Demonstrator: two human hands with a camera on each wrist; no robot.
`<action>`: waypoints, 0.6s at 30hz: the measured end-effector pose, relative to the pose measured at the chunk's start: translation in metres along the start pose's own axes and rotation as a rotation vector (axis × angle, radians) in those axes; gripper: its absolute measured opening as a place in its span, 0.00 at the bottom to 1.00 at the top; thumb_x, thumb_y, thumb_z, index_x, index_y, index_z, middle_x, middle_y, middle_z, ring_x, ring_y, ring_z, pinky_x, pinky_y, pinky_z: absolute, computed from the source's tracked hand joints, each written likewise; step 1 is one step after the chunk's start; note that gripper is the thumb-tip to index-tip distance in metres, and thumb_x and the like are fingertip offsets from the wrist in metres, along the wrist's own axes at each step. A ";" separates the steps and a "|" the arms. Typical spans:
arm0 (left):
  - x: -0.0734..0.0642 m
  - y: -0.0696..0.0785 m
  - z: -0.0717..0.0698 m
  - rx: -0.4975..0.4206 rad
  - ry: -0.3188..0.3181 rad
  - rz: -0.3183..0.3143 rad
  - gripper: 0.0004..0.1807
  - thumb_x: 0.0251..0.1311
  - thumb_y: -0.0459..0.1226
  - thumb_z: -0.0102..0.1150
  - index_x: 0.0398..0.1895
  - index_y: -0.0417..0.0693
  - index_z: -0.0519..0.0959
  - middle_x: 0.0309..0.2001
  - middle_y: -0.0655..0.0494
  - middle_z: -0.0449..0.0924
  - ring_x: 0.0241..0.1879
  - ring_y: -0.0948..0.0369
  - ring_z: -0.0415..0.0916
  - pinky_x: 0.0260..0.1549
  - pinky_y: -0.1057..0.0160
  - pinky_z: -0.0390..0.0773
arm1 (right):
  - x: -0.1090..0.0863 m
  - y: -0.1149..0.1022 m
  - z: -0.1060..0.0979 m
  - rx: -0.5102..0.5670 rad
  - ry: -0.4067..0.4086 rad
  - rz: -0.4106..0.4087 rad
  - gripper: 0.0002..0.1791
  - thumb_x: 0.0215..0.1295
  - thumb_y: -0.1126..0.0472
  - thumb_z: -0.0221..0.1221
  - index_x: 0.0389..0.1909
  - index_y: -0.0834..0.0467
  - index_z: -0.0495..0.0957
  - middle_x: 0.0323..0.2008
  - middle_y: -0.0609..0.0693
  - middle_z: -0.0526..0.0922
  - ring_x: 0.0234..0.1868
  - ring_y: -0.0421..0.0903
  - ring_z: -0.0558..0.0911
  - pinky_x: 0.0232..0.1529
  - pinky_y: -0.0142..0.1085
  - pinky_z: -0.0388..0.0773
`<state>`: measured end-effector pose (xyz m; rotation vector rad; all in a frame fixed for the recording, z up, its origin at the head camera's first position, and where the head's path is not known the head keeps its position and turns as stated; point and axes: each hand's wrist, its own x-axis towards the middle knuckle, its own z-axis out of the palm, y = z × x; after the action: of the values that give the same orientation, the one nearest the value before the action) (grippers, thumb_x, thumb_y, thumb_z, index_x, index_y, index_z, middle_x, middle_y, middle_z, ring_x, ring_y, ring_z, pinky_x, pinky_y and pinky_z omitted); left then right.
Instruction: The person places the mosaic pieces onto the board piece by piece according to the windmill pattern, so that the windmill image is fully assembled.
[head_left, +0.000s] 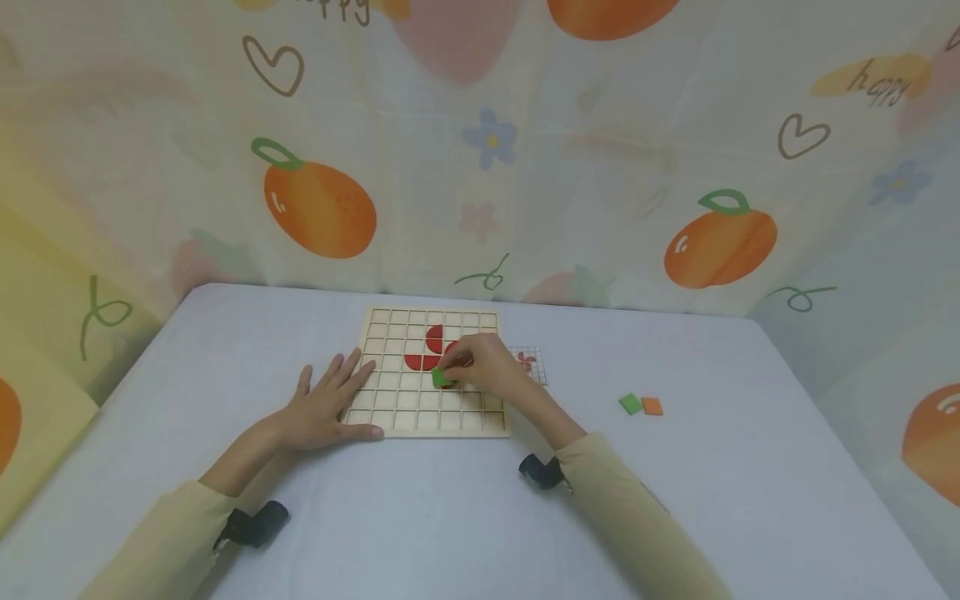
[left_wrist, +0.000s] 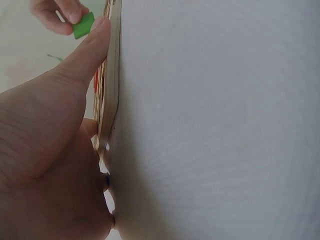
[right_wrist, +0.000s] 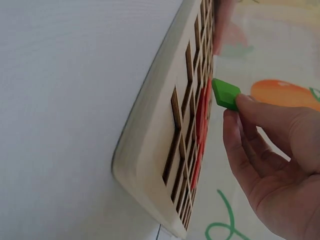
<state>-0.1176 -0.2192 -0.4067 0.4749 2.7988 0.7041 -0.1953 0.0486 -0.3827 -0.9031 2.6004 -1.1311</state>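
Note:
A wooden grid board (head_left: pixel 382 421) lies on the table, with several red rounded tiles (head_left: pixel 422 362) set in cells near its middle. My right hand (head_left: pixel 483 364) pinches a green square tile (head_left: pixel 439 379) between thumb and fingertips just above those red pieces. In the right wrist view the green tile (right_wrist: pixel 226 93) is held clear of the board's surface. My left hand (head_left: pixel 318 414) lies with fingers spread at the board's left edge. The left thumb (left_wrist: pixel 95 47) touches the board's near side in the left wrist view. The right hand hides some red tiles.
To the right of the board lies a small printed pattern card (head_left: pixel 536 367) with a red figure, partly covered by my right wrist. Further right, a loose green tile (head_left: pixel 630 404) and an orange tile (head_left: pixel 652 406) lie on the white table (head_left: pixel 420 517). A patterned cloth (head_left: pixel 585 200) hangs behind.

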 end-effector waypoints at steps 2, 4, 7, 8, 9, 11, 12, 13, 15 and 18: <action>0.000 0.000 0.000 0.002 0.000 -0.002 0.59 0.52 0.63 0.64 0.77 0.39 0.49 0.77 0.36 0.36 0.75 0.36 0.29 0.63 0.29 0.24 | 0.003 -0.001 0.003 0.004 -0.016 0.003 0.04 0.59 0.66 0.68 0.35 0.59 0.87 0.36 0.48 0.87 0.35 0.40 0.83 0.39 0.28 0.79; 0.000 0.000 0.000 0.005 0.001 -0.002 0.59 0.52 0.63 0.64 0.77 0.39 0.49 0.77 0.37 0.36 0.75 0.36 0.30 0.63 0.29 0.24 | 0.006 -0.002 0.006 0.002 -0.027 0.019 0.04 0.60 0.65 0.68 0.36 0.58 0.87 0.37 0.48 0.87 0.35 0.40 0.83 0.39 0.28 0.79; 0.000 -0.001 0.001 0.007 0.000 -0.002 0.59 0.53 0.63 0.63 0.77 0.39 0.49 0.77 0.37 0.36 0.75 0.36 0.30 0.63 0.29 0.24 | 0.009 -0.003 0.009 -0.004 -0.032 0.045 0.05 0.60 0.65 0.68 0.38 0.57 0.87 0.37 0.47 0.87 0.35 0.39 0.82 0.39 0.28 0.78; 0.000 -0.001 0.001 0.007 -0.001 -0.003 0.59 0.53 0.63 0.63 0.77 0.39 0.49 0.77 0.37 0.36 0.75 0.36 0.30 0.63 0.29 0.24 | 0.009 -0.004 0.010 -0.011 -0.032 0.050 0.06 0.60 0.64 0.68 0.38 0.57 0.87 0.37 0.47 0.87 0.35 0.39 0.82 0.39 0.28 0.78; 0.000 -0.001 0.000 0.007 -0.001 -0.003 0.59 0.53 0.63 0.63 0.77 0.39 0.49 0.77 0.37 0.36 0.75 0.36 0.30 0.63 0.29 0.24 | 0.010 -0.004 0.011 -0.019 -0.032 0.050 0.06 0.60 0.64 0.67 0.38 0.57 0.87 0.37 0.47 0.87 0.35 0.39 0.82 0.39 0.28 0.78; 0.000 -0.001 0.000 0.005 -0.002 -0.003 0.59 0.53 0.63 0.63 0.77 0.39 0.49 0.77 0.37 0.36 0.75 0.36 0.30 0.63 0.29 0.24 | 0.010 -0.006 0.013 -0.035 -0.038 0.055 0.06 0.61 0.64 0.67 0.39 0.58 0.87 0.37 0.47 0.87 0.35 0.39 0.81 0.38 0.28 0.78; 0.000 0.000 0.000 0.004 -0.003 -0.001 0.59 0.53 0.63 0.63 0.77 0.39 0.49 0.77 0.37 0.36 0.75 0.36 0.30 0.63 0.29 0.24 | 0.010 -0.007 0.013 -0.046 -0.040 0.059 0.06 0.61 0.64 0.67 0.39 0.58 0.87 0.36 0.47 0.87 0.34 0.39 0.80 0.37 0.28 0.77; 0.000 0.000 0.000 0.003 -0.005 0.000 0.59 0.53 0.63 0.63 0.77 0.39 0.49 0.77 0.37 0.36 0.75 0.36 0.30 0.63 0.29 0.24 | 0.010 -0.008 0.014 -0.056 -0.043 0.063 0.06 0.62 0.64 0.67 0.39 0.57 0.87 0.36 0.46 0.87 0.34 0.39 0.80 0.37 0.28 0.77; 0.000 0.000 -0.001 0.000 -0.007 0.002 0.58 0.53 0.63 0.63 0.77 0.39 0.49 0.77 0.36 0.36 0.75 0.36 0.30 0.63 0.29 0.24 | 0.009 -0.010 0.015 -0.083 -0.045 0.070 0.06 0.62 0.64 0.66 0.39 0.58 0.87 0.36 0.46 0.86 0.34 0.39 0.79 0.37 0.28 0.76; -0.001 0.001 -0.001 -0.001 -0.008 0.002 0.58 0.53 0.62 0.64 0.77 0.39 0.49 0.77 0.36 0.36 0.75 0.36 0.30 0.62 0.28 0.24 | 0.008 -0.011 0.015 -0.121 -0.042 0.074 0.06 0.62 0.63 0.66 0.39 0.57 0.87 0.35 0.45 0.86 0.34 0.39 0.78 0.37 0.29 0.75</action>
<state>-0.1166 -0.2193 -0.4048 0.4796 2.7909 0.7026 -0.1909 0.0282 -0.3846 -0.8371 2.6682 -0.9350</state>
